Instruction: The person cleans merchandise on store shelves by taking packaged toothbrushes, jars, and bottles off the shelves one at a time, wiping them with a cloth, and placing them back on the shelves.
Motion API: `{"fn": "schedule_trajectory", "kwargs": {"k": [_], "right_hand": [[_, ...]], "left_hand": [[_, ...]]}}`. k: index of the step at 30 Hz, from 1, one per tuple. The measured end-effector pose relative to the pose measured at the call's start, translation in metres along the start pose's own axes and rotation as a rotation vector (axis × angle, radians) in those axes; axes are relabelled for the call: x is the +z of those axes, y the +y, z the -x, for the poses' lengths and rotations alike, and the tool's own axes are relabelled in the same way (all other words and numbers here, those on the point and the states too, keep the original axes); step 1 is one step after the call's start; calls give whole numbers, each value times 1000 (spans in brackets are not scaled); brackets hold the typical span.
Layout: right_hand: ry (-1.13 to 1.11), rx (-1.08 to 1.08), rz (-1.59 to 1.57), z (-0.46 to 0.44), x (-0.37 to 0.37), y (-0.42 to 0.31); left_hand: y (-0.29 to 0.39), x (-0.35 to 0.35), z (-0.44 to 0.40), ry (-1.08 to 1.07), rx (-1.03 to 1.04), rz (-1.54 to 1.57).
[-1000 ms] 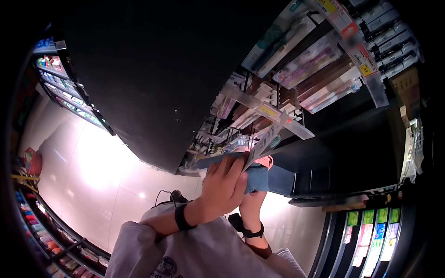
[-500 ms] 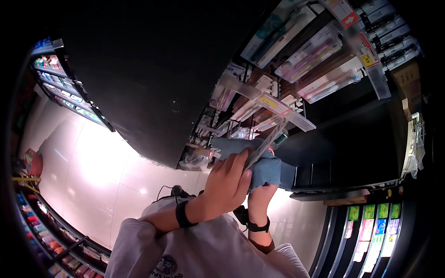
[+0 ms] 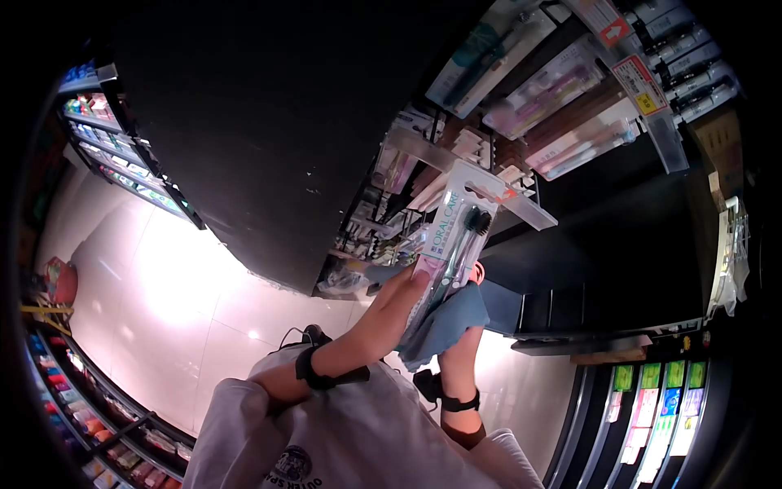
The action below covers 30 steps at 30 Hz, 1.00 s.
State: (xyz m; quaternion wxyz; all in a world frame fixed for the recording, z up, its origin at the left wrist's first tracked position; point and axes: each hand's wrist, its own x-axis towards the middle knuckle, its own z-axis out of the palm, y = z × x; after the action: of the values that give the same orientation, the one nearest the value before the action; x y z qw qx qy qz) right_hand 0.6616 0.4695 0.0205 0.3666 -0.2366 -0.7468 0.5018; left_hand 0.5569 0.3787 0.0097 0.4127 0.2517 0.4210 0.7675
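My left hand (image 3: 399, 301) grips a clear-fronted toothbrush pack (image 3: 452, 232) by its lower part. The pack is marked "ORAL CARE", shows dark bristles near its top, and tilts with its front facing me. Close beside it, my right hand (image 3: 463, 341) holds a blue-grey cloth (image 3: 448, 322), which covers its fingers. The cloth lies against the lower end of the pack. Behind the pack's top, a clear price-label strip (image 3: 529, 210) sticks out from the display.
More toothbrush packs (image 3: 546, 90) hang on hooks above and ahead, with a red-and-yellow price tag (image 3: 642, 85) at the right. A dark panel (image 3: 244, 138) rises at the left. Stocked shelves (image 3: 652, 416) stand at lower right, and pale floor tiles (image 3: 163, 301) spread at left.
The toothbrush pack has turned from edge-on to showing its printed front. My left hand has rotated with it, and the cloth on my right hand has shifted and now hangs lower.
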Motion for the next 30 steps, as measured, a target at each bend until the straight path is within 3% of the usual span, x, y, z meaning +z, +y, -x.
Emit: {"fn": "schedule_trajectory", "kwargs": {"k": [6, 8, 14, 23, 25, 30], "right_hand": [[-26, 220, -397, -13, -17, -16], [34, 249, -403, -6, -19, -15], [-98, 440, -435, 12, -18, 0], [-205, 384, -423, 24, -13, -10], [-223, 157, -239, 25, -11, -8], [-228, 4, -109, 25, -8, -16]], "left_hand": [[-3, 7, 1, -93, -173, 83], [-1, 9, 2, -123, -188, 152], [-5, 7, -1, -152, -180, 145], [2, 3, 3, -160, -311, 271], [-7, -4, 1, -242, -299, 303], [-4, -9, 6, -358, -296, 346]]}}
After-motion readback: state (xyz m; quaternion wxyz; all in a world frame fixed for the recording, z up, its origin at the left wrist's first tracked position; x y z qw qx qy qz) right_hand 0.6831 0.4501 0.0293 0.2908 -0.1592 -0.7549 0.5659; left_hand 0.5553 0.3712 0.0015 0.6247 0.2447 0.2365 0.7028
